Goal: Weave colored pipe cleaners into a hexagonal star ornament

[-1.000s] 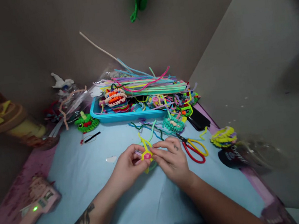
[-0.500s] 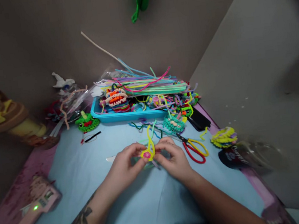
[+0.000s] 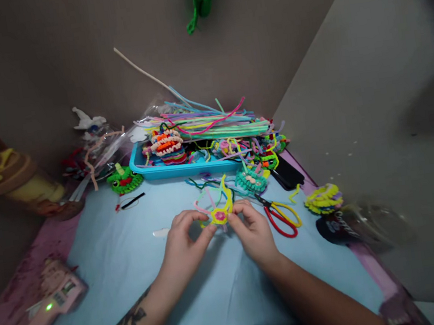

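Head view, two hands point(image 3: 186, 234) point(image 3: 253, 228) pinching one yellow-pink piece point(image 3: 220, 216), one scissors point(image 3: 280, 215) nearby

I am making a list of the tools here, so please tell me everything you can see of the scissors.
The scissors have dark metal blades and two looped handles, one red, one yellow. They lie slightly open on the light blue cloth, right of the right hand, blades pointing away toward the teal figure. No fingers touch them.

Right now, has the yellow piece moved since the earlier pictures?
Yes. The yellow piece has moved a little to the right, nearer the scissors, and slightly forward, toward the blue tray.
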### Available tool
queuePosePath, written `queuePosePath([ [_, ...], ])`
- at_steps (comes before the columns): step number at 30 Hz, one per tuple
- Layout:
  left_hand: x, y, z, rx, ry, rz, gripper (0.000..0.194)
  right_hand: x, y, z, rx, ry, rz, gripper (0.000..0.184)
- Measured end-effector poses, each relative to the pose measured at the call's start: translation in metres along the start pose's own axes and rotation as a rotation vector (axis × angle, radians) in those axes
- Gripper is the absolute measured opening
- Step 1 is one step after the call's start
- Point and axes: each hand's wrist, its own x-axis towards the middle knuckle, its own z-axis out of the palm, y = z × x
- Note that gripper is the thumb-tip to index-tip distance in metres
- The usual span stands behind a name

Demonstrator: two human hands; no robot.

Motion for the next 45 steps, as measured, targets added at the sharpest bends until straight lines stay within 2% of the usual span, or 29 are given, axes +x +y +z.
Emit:
queuePosePath([
  [6, -0.002, 0.002, 0.005, -0.109, -0.118, -0.108, 0.014, -0.005, -0.005, 0.01, 0.036, -0.06, -0.007, 0.014],
  [9, -0.001, 0.004, 0.002, -0.098, -0.119, -0.134, 0.017, -0.005, -0.005, 0.008, 0.018, -0.039, -0.018, 0.008],
  [11, 0.0, 0.004, 0.0, -0.087, -0.128, -0.144, 0.019, -0.005, -0.003, 0.004, -0.03, 0.022, -0.117, 0.007],
  [14, 0.001, 0.004, 0.0, -0.086, -0.153, -0.155, 0.022, -0.004, -0.001, -0.005, -0.2, 0.105, -0.375, 0.026],
  [17, 0.002, 0.003, 0.001, -0.148, -0.192, -0.164, 0.023, -0.001, -0.002, -0.012, -0.405, 0.072, -0.491, 0.033],
  [23, 0.003, 0.0, 0.0, -0.138, -0.198, -0.188, 0.026, 0.006, -0.002, -0.02, -0.52, -0.007, -0.51, 0.013],
  [33, 0.007, 0.002, -0.009, -0.024, -0.24, -0.127, 0.027, 0.02, 0.009, -0.036, -0.556, -0.244, -0.511, 0.012],
  [38, 0.012, 0.006, -0.017, -0.016, -0.316, -0.119, 0.029, 0.027, 0.012, -0.048, -0.511, -0.296, -0.467, 0.013],
  [45, 0.015, 0.002, -0.027, -0.08, -0.468, -0.173, 0.03, 0.035, 0.012, -0.063, -0.405, -0.493, -0.381, 0.015],
])
